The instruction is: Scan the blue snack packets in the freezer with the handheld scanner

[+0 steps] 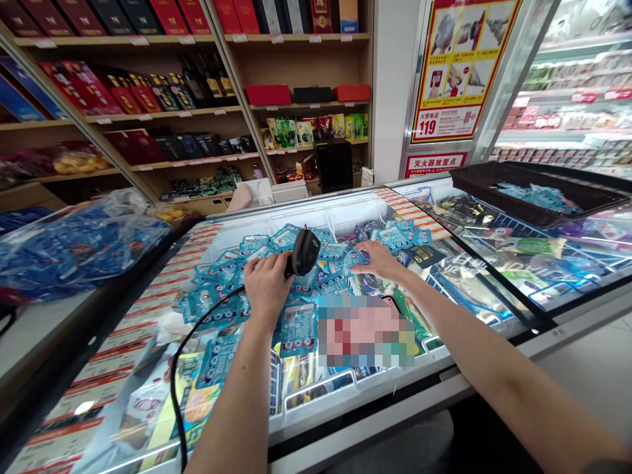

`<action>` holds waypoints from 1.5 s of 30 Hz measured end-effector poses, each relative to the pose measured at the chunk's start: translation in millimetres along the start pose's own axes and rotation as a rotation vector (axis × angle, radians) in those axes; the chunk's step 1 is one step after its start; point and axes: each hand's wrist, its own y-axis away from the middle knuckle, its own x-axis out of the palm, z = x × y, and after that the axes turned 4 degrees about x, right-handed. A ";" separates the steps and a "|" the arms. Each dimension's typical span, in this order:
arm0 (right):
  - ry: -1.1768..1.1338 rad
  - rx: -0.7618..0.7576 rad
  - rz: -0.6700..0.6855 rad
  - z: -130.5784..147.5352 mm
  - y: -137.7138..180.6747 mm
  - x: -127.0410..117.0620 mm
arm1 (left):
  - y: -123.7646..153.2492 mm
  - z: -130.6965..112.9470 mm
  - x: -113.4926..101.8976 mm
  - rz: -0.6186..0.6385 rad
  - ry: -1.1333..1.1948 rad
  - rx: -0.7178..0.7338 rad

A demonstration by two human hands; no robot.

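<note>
My left hand (pixel 266 283) is wrapped round the handle of a black barcode scanner (pixel 306 252), whose head points up and away from me. Its black cable (pixel 190 336) runs down to the lower left. My right hand (pixel 379 259) reaches over a spread of small blue packets (pixel 333 286), thumb and fingers apart, close to or touching one packet (pixel 353 261). Whether it grips that packet is hard to make out. The packets lie on the glass top of a chest freezer (pixel 340 401). Nearer me, a flat object (pixel 366 331) is blurred out by pixelation.
At left lies a clear plastic bag (pixel 83 247) full of blue packets. A black tray (pixel 592 214) with more packets stands on the freezer's right end. Wooden shelves (pixel 301 108) with boxes and bottles rise behind. A lit display fridge (pixel 567 99) is at far right.
</note>
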 end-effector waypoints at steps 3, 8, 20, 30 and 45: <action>-0.217 0.010 0.032 2.5 -0.5 -0.9 | 0.2 0.3 0.7 0.003 0.002 0.007; -0.411 -0.007 -0.083 -2.0 -6.8 4.3 | -0.5 -0.6 0.9 0.011 0.026 0.014; -0.543 0.155 -0.428 -37.2 -17.3 9.5 | -5.7 -12.1 1.5 0.215 0.146 0.246; -0.551 0.153 -0.389 -37.1 -15.7 8.7 | -5.9 -18.6 1.5 0.226 0.179 0.262; -0.650 0.084 -0.427 -40.1 -19.0 13.3 | -5.3 -19.0 3.0 0.227 0.178 0.273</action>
